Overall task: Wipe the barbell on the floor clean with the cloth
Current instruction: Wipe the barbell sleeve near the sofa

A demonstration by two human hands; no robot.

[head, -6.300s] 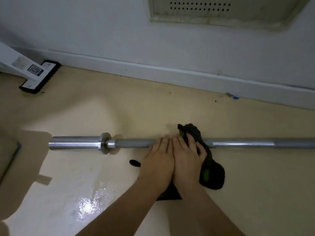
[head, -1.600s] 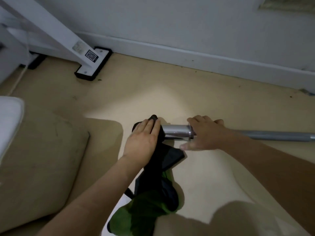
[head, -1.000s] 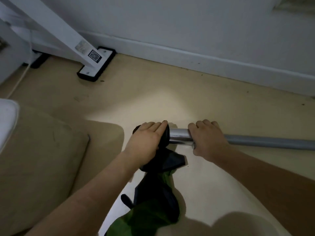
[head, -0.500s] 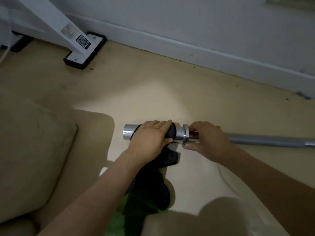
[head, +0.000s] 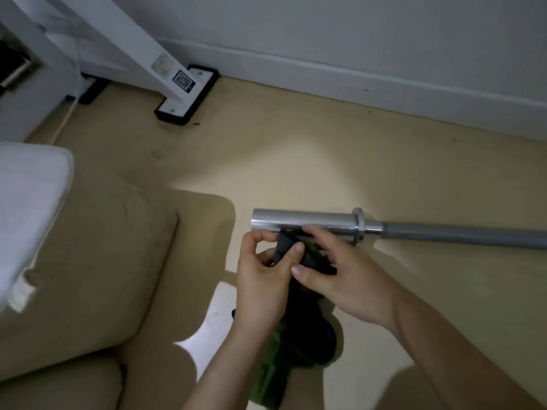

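The steel barbell [head: 307, 220] lies on the beige floor, its shiny sleeve end at centre and its grey shaft running off to the right. Just in front of the sleeve both my hands hold a dark cloth with green parts [head: 299, 329], which hangs down toward me. My left hand [head: 263, 279] pinches the cloth's upper end between thumb and fingers. My right hand [head: 334, 273] grips the same bunched end from the right. Neither hand touches the bar.
A beige cushion [head: 88, 261] with a white pad [head: 26, 208] on it fills the left. A white frame leg on a black-edged foot [head: 186, 96] stands at the back left by the skirting board [head: 384, 87]. A cable [head: 63, 119] runs down the wall.
My left hand has come off the sleeve with the cloth, leaving the sleeve bare. My right hand has let go of the collar and taken hold of the cloth.
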